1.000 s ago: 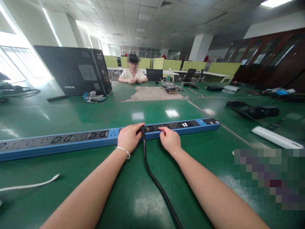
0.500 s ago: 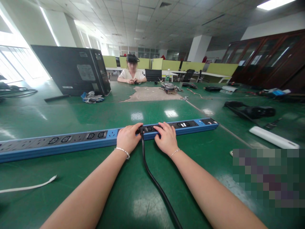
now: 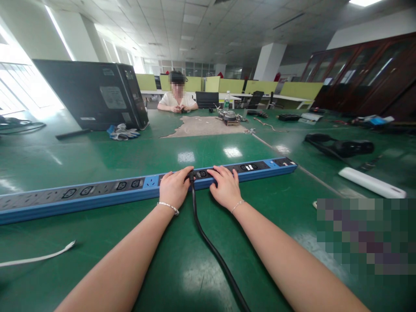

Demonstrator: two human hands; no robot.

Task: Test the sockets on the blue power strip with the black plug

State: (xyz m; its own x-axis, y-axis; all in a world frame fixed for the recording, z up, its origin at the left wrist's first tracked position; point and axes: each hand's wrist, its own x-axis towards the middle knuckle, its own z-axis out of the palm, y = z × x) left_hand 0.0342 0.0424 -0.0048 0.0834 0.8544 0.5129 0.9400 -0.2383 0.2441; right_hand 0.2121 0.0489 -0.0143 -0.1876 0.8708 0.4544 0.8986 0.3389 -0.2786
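A long blue power strip (image 3: pixel 208 183) with black and blue sockets lies across the green table. A black plug (image 3: pixel 191 175) sits at one of its middle sockets, and its thick black cable (image 3: pixel 212 249) runs down toward me. My left hand (image 3: pixel 174 186) is closed at the plug, with thumb and forefinger against its left side and the other fingers over the strip; the hand partly covers the sockets there. Just right of the plug, my right hand (image 3: pixel 225 186) grips the strip, thumb at the front and fingers across the top. One socket (image 3: pixel 203 174) shows between the hands.
At the far left stands a black computer case (image 3: pixel 94 95) with gloves (image 3: pixel 123 132) beside it. A person (image 3: pixel 177 97) sits across the table. A white bar (image 3: pixel 372 183) and a black strap-like item (image 3: pixel 339 146) lie right; a white cable (image 3: pixel 39 259) lies front left.
The view has shifted slightly. Both hands keep nearly the same places on the strip, and the plug stays at the same socket.
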